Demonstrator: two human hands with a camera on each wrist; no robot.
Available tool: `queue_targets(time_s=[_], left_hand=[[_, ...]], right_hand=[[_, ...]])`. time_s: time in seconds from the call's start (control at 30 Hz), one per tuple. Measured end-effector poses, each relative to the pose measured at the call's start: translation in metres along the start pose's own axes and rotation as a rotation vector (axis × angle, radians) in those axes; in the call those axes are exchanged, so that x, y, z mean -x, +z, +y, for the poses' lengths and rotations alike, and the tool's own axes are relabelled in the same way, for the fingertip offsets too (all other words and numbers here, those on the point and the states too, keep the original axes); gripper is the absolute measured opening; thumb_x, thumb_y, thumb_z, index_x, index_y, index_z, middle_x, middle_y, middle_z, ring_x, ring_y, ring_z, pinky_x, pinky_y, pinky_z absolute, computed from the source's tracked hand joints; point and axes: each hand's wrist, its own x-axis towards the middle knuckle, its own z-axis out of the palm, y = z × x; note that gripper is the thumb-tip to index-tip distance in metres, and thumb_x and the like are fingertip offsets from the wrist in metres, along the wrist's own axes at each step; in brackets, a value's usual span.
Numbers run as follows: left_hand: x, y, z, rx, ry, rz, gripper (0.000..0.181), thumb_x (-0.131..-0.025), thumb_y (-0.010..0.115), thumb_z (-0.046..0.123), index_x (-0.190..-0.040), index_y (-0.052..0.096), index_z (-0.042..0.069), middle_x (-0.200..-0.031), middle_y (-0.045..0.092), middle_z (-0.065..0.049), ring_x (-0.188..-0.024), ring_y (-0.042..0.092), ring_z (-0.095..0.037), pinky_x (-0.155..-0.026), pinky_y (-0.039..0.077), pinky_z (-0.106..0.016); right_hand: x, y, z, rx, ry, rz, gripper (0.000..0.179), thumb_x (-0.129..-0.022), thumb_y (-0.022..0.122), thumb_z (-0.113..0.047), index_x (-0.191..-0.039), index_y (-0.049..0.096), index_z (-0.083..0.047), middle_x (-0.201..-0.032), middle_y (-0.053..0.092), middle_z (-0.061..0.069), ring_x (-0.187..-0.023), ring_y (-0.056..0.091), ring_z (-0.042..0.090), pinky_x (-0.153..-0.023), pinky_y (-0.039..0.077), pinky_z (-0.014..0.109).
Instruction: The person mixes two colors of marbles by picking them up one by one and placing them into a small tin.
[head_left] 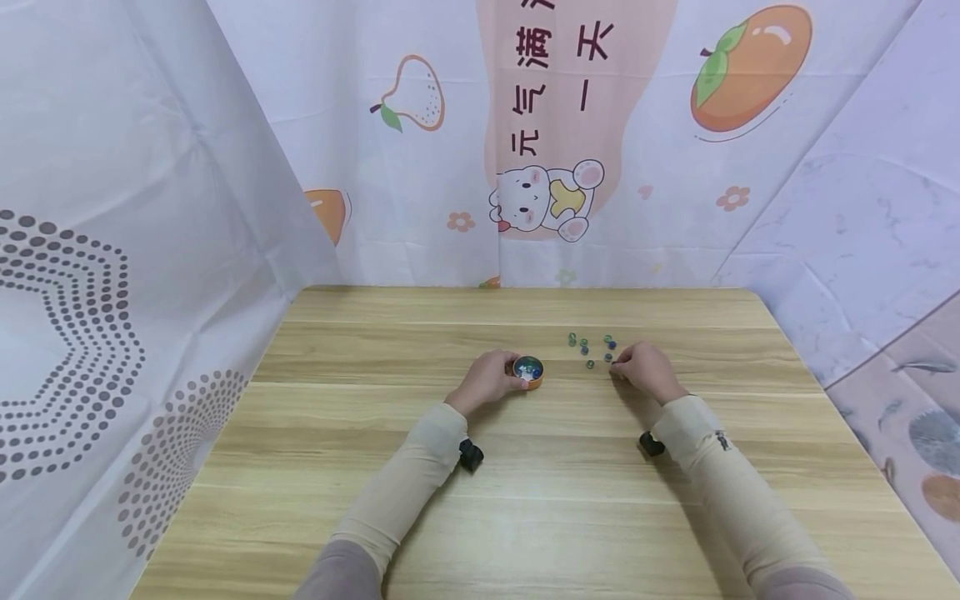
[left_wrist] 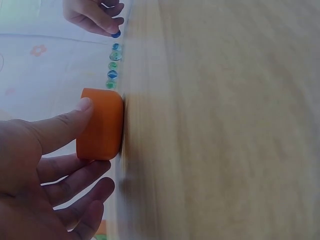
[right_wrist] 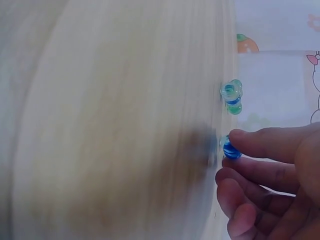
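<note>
My left hand (head_left: 487,380) holds a small round orange bowl (left_wrist: 104,127) on the table, thumb on one side and fingers on the other. Several glass marbles (head_left: 529,368) lie inside it, seen from above in the head view. To the right, my right hand (head_left: 649,368) pinches a blue marble (right_wrist: 231,150) between thumb and index finger, low at the tabletop. Its other fingers curl loosely below in the right wrist view. Loose green and blue marbles (head_left: 585,350) are scattered on the table just left of and beyond the right fingertips.
The wood-grain table (head_left: 525,517) reaches back to a printed curtain (head_left: 420,208) at its far edge. More patterned cloth (head_left: 150,250) hangs along the left side. A black wrist strap piece (head_left: 471,456) sits on the left forearm, another (head_left: 651,444) on the right.
</note>
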Motion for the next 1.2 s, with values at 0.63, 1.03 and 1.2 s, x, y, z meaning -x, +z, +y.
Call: queue_targets(time_s=[0.63, 1.03, 1.2], left_hand=[[0.001, 0.001, 0.0, 0.015, -0.006, -0.002, 0.049, -0.085, 0.077, 0.028, -0.129, 0.063, 0.011, -0.119, 0.068, -0.005, -0.109, 0.061, -0.02, -0.097, 0.047, -0.037], [0.001, 0.001, -0.002, 0.015, -0.013, 0.001, 0.05, -0.085, 0.076, 0.029, -0.13, 0.062, 0.011, -0.119, 0.067, -0.005, -0.11, 0.061, -0.021, -0.098, 0.047, -0.038], [0.001, 0.001, -0.002, 0.009, -0.001, 0.002, 0.05, -0.085, 0.076, 0.029, -0.129, 0.062, 0.012, -0.121, 0.067, -0.005, -0.111, 0.061, -0.021, -0.098, 0.046, -0.037]], right_hand=[[0.003, -0.002, -0.014, -0.041, -0.037, 0.045, 0.028, -0.091, 0.065, -0.02, -0.108, 0.071, 0.002, -0.105, 0.071, 0.021, -0.092, 0.064, 0.031, -0.082, 0.051, 0.045], [0.003, 0.004, -0.025, -0.065, -0.144, 0.111, 0.026, -0.09, 0.066, -0.018, -0.107, 0.072, 0.002, -0.1, 0.072, 0.02, -0.088, 0.066, 0.029, -0.078, 0.053, 0.043], [0.004, 0.003, -0.032, -0.063, -0.164, 0.119, 0.023, -0.09, 0.066, -0.017, -0.104, 0.073, 0.001, -0.097, 0.072, 0.019, -0.086, 0.065, 0.029, -0.076, 0.052, 0.042]])
